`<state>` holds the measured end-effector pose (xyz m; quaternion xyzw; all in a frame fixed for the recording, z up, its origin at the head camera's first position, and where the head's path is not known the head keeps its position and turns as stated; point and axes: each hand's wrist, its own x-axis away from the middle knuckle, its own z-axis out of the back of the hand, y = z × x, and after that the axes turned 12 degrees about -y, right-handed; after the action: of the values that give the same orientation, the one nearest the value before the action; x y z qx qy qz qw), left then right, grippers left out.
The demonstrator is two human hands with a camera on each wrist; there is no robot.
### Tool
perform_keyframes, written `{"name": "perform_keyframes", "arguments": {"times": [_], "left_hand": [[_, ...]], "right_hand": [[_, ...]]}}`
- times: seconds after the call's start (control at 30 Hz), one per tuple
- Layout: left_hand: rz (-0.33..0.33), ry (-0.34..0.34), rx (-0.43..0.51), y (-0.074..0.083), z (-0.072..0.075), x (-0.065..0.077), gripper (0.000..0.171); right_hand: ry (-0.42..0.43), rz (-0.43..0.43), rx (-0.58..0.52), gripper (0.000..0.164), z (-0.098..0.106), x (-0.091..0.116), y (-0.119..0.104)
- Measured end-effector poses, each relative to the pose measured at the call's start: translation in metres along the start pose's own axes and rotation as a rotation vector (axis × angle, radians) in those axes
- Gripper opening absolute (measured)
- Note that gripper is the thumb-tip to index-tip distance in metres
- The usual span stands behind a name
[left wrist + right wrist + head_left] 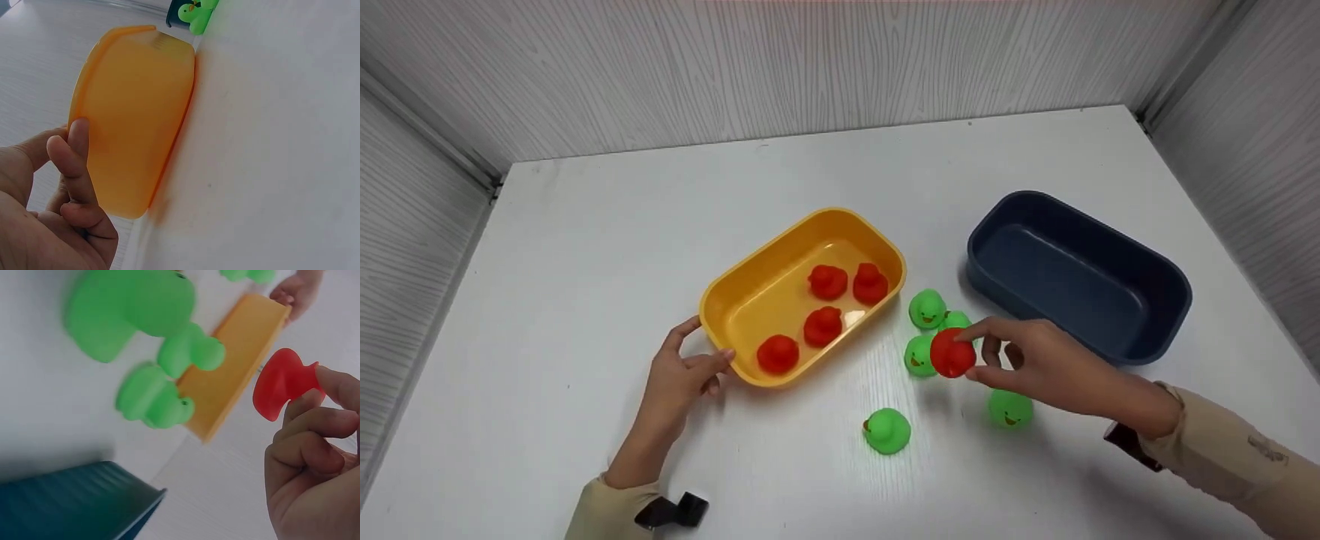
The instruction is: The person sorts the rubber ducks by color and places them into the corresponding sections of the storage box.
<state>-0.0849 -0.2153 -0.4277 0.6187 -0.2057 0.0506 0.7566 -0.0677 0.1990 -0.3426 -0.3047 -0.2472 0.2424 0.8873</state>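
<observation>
Between thumb and fingertips, my right hand (pixel 1054 367) pinches a red rubber duck (pixel 951 354), which overlaps the green ducks in the head view. The duck (pixel 284 384) shows clear of the table in the right wrist view. My left hand (pixel 675 382) grips the rim of a yellow bin (pixel 761 304) at its near left corner. In the left wrist view, fingers touch the outside wall of that bin (pixel 135 112). Several red ducks (pixel 823 326) lie on the bin's floor. Green rubber ducks cluster beside it, one (pixel 928 309) near the bin's right end.
A navy blue bin (pixel 1072 277) with nothing in it stands at the right, behind my right hand. One green duck (pixel 887 431) sits apart at the front, another (pixel 1011 409) below my right hand. White-grained panels (pixel 810 67) wall the white table (pixel 622 217).
</observation>
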Motion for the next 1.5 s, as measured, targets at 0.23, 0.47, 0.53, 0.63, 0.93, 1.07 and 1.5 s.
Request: {"name": "perform_keyframes", "arguments": {"times": [0.23,0.47,0.53,0.63,0.93,1.07,1.5], "left_hand": [[0.022,0.015,-0.034,-0.002,-0.001,-0.001,0.070],[0.022,0.015,-0.025,-0.003,-0.001,-0.001,0.070],[0.021,0.015,-0.013,-0.003,-0.001,-0.001,0.069],[0.026,0.013,-0.004,-0.003,-0.001,0.000,0.069],[0.032,0.013,-0.014,-0.005,0.000,0.000,0.068],[0.029,0.011,-0.006,-0.005,0.000,0.000,0.068],[0.012,0.003,-0.018,-0.001,0.000,-0.002,0.067]], "right_hand": [[0.025,0.097,-0.089,0.034,0.007,-0.008,-0.020],[0.051,0.175,-0.200,0.032,0.010,-0.019,-0.036],[0.058,0.196,-0.232,0.031,0.010,-0.024,-0.039],[0.060,0.207,-0.268,0.032,0.010,-0.031,-0.045],[0.080,0.216,-0.314,0.034,0.011,-0.057,-0.067],[0.075,0.227,-0.361,0.035,0.009,-0.071,-0.073],[0.089,0.215,-0.394,0.035,-0.017,-0.132,-0.085]]}}
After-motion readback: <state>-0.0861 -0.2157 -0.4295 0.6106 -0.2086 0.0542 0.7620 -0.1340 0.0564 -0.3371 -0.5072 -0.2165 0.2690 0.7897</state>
